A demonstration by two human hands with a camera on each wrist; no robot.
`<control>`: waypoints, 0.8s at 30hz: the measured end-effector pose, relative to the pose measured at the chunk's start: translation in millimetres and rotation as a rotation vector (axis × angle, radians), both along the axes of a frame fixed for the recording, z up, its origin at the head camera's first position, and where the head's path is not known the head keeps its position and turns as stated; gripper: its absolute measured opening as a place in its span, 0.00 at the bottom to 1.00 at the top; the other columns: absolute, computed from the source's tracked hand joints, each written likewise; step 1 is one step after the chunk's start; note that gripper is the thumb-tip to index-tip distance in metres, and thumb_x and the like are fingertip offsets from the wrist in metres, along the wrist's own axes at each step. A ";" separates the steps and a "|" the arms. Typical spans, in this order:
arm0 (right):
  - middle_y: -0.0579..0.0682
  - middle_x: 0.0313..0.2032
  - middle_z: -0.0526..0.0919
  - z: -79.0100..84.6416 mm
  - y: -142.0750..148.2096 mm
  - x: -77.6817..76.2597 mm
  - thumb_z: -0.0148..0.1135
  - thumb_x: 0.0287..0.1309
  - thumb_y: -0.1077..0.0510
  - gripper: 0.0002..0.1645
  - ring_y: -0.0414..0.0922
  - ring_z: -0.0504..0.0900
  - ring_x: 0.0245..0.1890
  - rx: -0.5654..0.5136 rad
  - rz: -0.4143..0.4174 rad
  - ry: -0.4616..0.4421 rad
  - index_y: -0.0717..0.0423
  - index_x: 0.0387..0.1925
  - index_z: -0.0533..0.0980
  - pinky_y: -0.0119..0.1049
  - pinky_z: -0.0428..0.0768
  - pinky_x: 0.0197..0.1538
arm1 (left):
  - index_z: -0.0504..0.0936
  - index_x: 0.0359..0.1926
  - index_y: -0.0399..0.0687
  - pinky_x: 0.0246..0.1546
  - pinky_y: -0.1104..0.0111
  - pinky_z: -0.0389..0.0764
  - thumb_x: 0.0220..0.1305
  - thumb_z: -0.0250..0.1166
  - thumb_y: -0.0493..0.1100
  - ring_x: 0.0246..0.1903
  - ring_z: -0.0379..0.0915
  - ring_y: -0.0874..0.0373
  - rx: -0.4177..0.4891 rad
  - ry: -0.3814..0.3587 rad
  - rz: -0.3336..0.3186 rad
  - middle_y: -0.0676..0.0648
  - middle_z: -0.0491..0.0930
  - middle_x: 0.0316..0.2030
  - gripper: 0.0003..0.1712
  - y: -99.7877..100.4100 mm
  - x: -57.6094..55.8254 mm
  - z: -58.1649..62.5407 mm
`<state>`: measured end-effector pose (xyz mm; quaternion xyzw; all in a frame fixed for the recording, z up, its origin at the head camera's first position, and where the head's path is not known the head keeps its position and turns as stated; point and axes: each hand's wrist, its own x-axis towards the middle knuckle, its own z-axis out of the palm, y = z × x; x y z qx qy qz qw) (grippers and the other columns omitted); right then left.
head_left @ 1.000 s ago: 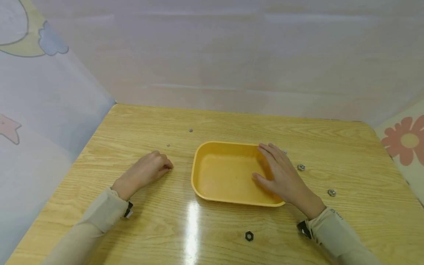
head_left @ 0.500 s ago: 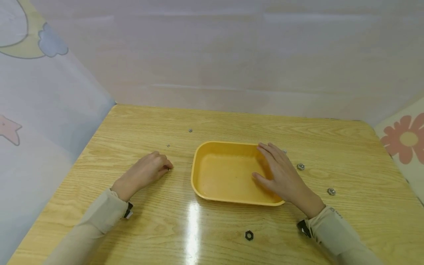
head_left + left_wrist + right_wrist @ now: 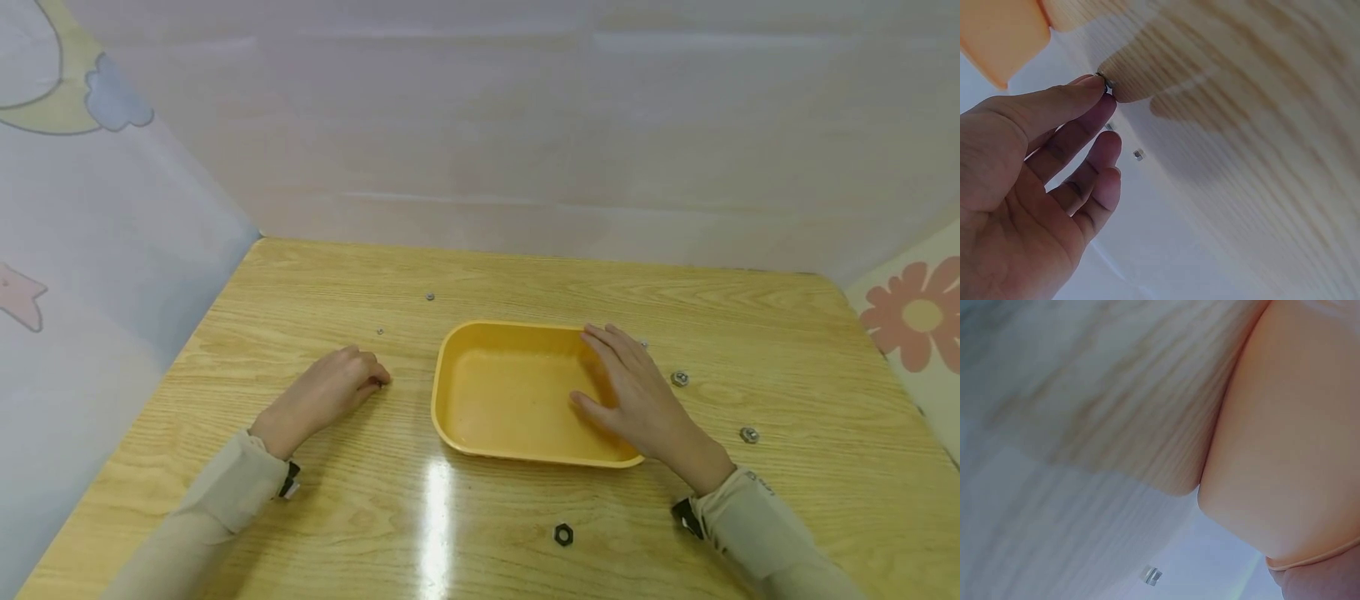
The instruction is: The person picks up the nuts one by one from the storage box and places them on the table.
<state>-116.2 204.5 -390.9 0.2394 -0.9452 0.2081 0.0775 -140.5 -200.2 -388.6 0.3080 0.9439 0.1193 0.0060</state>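
Note:
In the head view my left hand (image 3: pixel 326 396) is low over the wooden table, left of a yellow tray (image 3: pixel 517 461). Its thumb and index finger pinch a small metal nut (image 3: pixel 1107 83), which the left wrist view shows at the fingertips, close to the tabletop. My right hand (image 3: pixel 637 400) rests on the right side of the tray, fingers extended along the rim and thumb over the inside. Only a bit of that hand shows at the corner of the right wrist view, beside the tray's outer wall (image 3: pixel 1291 437).
Two tiny nuts lie beyond my left hand: one nearer (image 3: pixel 380 332), one farther back (image 3: pixel 430 297). Right of the tray are a larger nut (image 3: pixel 679 379), another nut (image 3: pixel 748 435) and a small one (image 3: pixel 644 343) by my right hand. A dark nut (image 3: pixel 563 534) lies in front.
My left hand stays almost in place, its fingertips shifting very slightly at the nut. The right hand and tray look unmoved.

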 end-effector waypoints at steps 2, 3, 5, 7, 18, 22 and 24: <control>0.61 0.71 0.63 -0.3 0.1 0.0 0.70 0.56 0.49 0.48 0.64 0.56 0.73 0.000 0.001 -0.001 0.64 0.71 0.61 0.69 0.58 0.69 | 0.89 0.40 0.42 0.43 0.59 0.85 0.59 0.69 0.31 0.38 0.83 0.52 -0.003 -0.001 -0.002 0.46 0.88 0.38 0.08 -0.1 0.5 0.3; 0.61 0.72 0.62 -0.5 0.1 0.0 0.71 0.56 0.49 0.48 0.64 0.56 0.73 -0.001 0.001 -0.001 0.64 0.71 0.61 0.69 0.58 0.69 | 0.89 0.40 0.42 0.43 0.59 0.85 0.59 0.69 0.32 0.38 0.83 0.52 -0.006 -0.001 -0.001 0.46 0.88 0.38 0.08 -0.3 0.6 0.1; 0.61 0.72 0.62 -0.7 0.1 0.0 0.71 0.56 0.49 0.48 0.64 0.55 0.73 -0.001 0.001 0.001 0.65 0.71 0.61 0.69 0.57 0.69 | 0.89 0.40 0.42 0.43 0.59 0.85 0.59 0.68 0.31 0.38 0.83 0.52 -0.006 -0.004 -0.002 0.46 0.88 0.38 0.08 -0.7 0.6 0.0; 0.61 0.72 0.62 -0.9 0.1 0.0 0.71 0.56 0.49 0.48 0.64 0.55 0.73 -0.001 0.000 0.001 0.65 0.71 0.61 0.69 0.57 0.70 | 0.89 0.41 0.42 0.44 0.59 0.85 0.59 0.68 0.31 0.39 0.83 0.52 -0.004 -0.009 -0.003 0.46 0.88 0.38 0.09 -0.9 0.3 0.2; 0.61 0.71 0.63 -0.1 -0.7 0.5 0.71 0.56 0.49 0.48 0.64 0.56 0.73 -0.002 0.003 0.007 0.64 0.71 0.61 0.69 0.58 0.69 | 0.88 0.43 0.41 0.43 0.56 0.85 0.60 0.68 0.32 0.39 0.84 0.49 0.033 -0.010 -0.001 0.44 0.88 0.39 0.10 -1.6 -1.1 4.8; 0.62 0.71 0.63 0.9 -1.7 0.7 0.71 0.56 0.50 0.48 0.64 0.56 0.73 0.006 0.010 0.020 0.65 0.71 0.61 0.67 0.58 0.70 | 0.87 0.45 0.40 0.44 0.55 0.84 0.60 0.69 0.34 0.41 0.83 0.48 0.043 0.032 0.011 0.43 0.87 0.41 0.11 -0.6 -1.0 5.6; 0.62 0.71 0.63 1.2 -1.9 0.7 0.71 0.56 0.50 0.48 0.65 0.57 0.73 0.007 0.011 0.022 0.65 0.71 0.61 0.67 0.58 0.70 | 0.87 0.46 0.40 0.46 0.54 0.84 0.60 0.70 0.36 0.42 0.82 0.47 0.043 0.052 0.020 0.43 0.87 0.43 0.12 -0.2 -1.2 6.1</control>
